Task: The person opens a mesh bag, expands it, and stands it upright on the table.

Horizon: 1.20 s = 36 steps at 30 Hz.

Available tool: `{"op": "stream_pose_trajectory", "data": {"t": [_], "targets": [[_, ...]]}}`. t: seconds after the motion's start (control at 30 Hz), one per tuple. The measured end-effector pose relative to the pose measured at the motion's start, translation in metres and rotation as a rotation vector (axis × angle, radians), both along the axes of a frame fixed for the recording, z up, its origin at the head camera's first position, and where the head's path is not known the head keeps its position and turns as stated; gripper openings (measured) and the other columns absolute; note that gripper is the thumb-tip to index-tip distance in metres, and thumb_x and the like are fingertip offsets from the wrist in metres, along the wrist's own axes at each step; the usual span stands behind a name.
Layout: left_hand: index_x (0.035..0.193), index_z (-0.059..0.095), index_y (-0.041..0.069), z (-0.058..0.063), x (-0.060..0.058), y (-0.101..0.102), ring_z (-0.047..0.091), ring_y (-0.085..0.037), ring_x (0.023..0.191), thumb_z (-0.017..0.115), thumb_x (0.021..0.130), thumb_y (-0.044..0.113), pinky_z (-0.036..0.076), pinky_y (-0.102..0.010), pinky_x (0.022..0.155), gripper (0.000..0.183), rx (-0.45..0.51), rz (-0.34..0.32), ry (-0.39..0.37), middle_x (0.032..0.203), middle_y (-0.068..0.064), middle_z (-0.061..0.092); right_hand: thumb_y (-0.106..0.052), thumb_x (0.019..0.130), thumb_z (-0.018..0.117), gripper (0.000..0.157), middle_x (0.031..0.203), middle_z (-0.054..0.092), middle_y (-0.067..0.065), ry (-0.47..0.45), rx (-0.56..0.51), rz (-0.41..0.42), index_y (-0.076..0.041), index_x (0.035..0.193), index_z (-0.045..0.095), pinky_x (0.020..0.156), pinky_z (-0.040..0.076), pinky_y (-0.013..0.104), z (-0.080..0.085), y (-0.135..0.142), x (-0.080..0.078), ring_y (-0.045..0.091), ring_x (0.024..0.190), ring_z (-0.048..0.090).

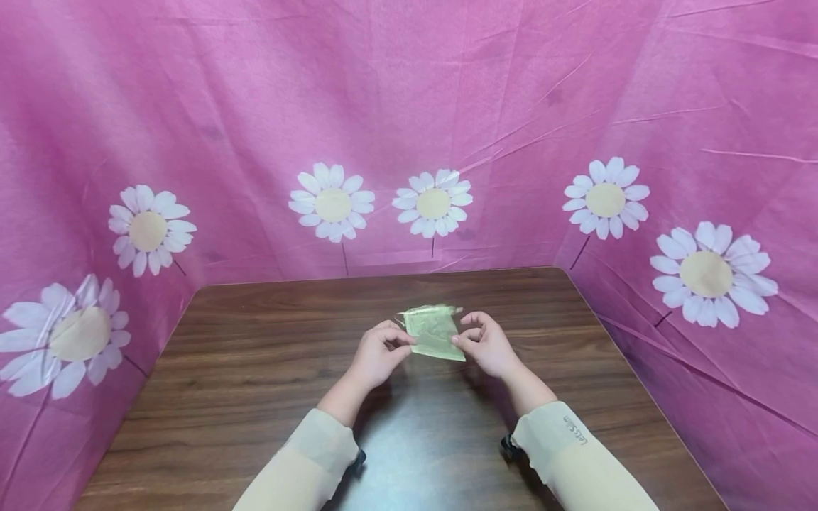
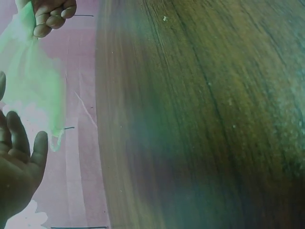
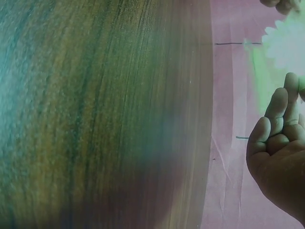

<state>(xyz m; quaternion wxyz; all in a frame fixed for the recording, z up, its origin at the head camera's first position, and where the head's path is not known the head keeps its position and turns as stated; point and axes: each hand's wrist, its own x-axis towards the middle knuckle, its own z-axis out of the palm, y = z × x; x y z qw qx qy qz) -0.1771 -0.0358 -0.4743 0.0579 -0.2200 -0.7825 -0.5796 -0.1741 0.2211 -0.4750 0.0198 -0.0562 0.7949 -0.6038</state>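
Note:
A thin, see-through light green drawstring pouch (image 1: 436, 332) is held up over the table between both hands. My left hand (image 1: 381, 353) pinches its left edge between thumb and index finger. At the opposite edge, my right hand (image 1: 491, 348) pinches it with thumb and fingertip, low on the side. The pouch hangs flat, with a gathered band and short strings along its far end. In the left wrist view the pouch (image 2: 40, 86) stretches between the two hands, clear of the wood. The right wrist view shows only part of it behind the right hand (image 3: 281, 143).
A dark brown wood-grain table (image 1: 268, 369) spreads under the hands. Pink cloth (image 1: 409, 92) with large white daisies surrounds its back and sides. Light-coloured sleeves (image 1: 313, 454) cover both forearms, with a black strap showing at each wrist.

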Motion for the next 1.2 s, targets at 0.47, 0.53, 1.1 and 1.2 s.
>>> {"op": "stream_pose_trajectory", "data": {"t": [0.47, 0.53, 1.1, 1.2], "targets": [[0.095, 0.074, -0.006, 0.005, -0.003, 0.000, 0.072, -0.039, 0.074, 0.076, 0.092, -0.004, 0.062, -0.037, 0.062, 0.004, 0.125, 0.029, -0.081, 0.098, -0.017, 0.078, 0.015, 0.094, 0.061, 0.022, 0.089, 0.073, 0.024, 0.202, -0.046, 0.111, 0.018, 0.115, 0.068, 0.071, 0.057, 0.023, 0.002, -0.003, 0.007, 0.006, 0.077, 0.066], [0.094, 0.074, -0.005, 0.005, -0.003, 0.000, 0.070, -0.030, 0.069, 0.077, 0.092, -0.004, 0.061, -0.036, 0.060, 0.004, 0.127, 0.044, -0.082, 0.092, -0.016, 0.078, 0.013, 0.094, 0.067, 0.018, 0.088, 0.073, 0.025, 0.263, -0.051, 0.120, 0.016, 0.111, 0.070, 0.069, 0.056, 0.022, 0.002, -0.004, 0.007, 0.008, 0.076, 0.066], [0.089, 0.080, -0.001, 0.007, -0.002, 0.002, 0.062, -0.007, 0.067, 0.081, 0.091, 0.004, 0.052, -0.022, 0.064, 0.005, 0.024, 0.038, -0.089, 0.081, -0.013, 0.077, 0.013, 0.094, 0.069, 0.006, 0.083, 0.070, 0.031, 0.326, 0.092, 0.037, 0.014, 0.090, 0.072, 0.063, 0.046, 0.019, 0.013, -0.021, 0.011, 0.005, 0.069, 0.056], [0.086, 0.079, -0.001, 0.007, -0.002, 0.002, 0.060, -0.005, 0.067, 0.081, 0.090, 0.003, 0.051, -0.022, 0.065, 0.007, 0.023, 0.033, -0.084, 0.079, -0.013, 0.076, 0.009, 0.095, 0.071, 0.007, 0.082, 0.072, 0.025, 0.314, 0.094, 0.042, 0.010, 0.089, 0.074, 0.064, 0.046, 0.019, 0.015, -0.022, 0.011, 0.004, 0.070, 0.057]]}}
